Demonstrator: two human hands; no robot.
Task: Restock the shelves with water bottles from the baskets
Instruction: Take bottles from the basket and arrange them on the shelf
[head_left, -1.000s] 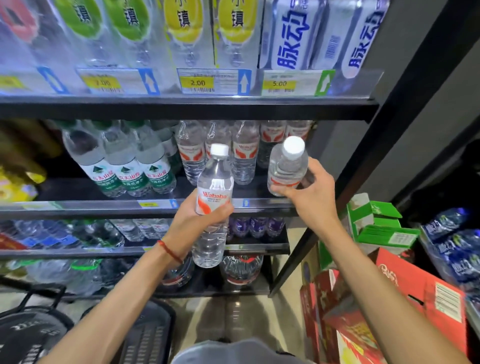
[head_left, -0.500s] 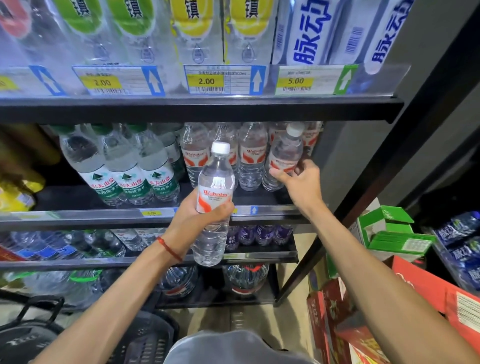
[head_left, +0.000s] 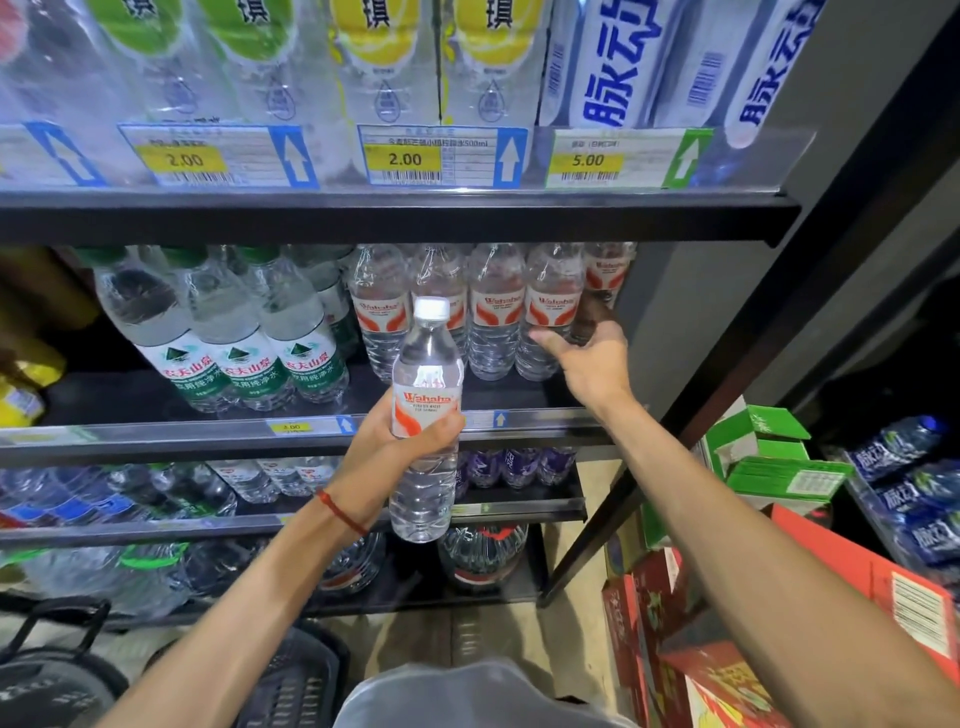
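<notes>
My left hand (head_left: 387, 449) grips a clear Wahaha water bottle (head_left: 427, 395) with a white cap, upright, in front of the middle shelf (head_left: 156, 434). My right hand (head_left: 595, 361) reaches onto that shelf at its right end. Its thumb lies on the front of a standing Wahaha bottle (head_left: 550, 312) and its fingers curl behind it. That bottle stands in a row of like bottles (head_left: 491, 312). Two dark baskets (head_left: 298, 686) sit on the floor at the bottom left, mostly cut off; what they hold is hidden.
Green-labelled water bottles (head_left: 244, 343) fill the left of the middle shelf. The upper shelf (head_left: 415, 213) with price tags hangs just above. Lower shelves hold more bottles. Red cartons (head_left: 727, 649) and green boxes (head_left: 769, 457) are stacked at the right by the black upright.
My right hand carried its bottle forward and set it upright in the row at the shelf's right end. The left hand kept its bottle roughly in place.
</notes>
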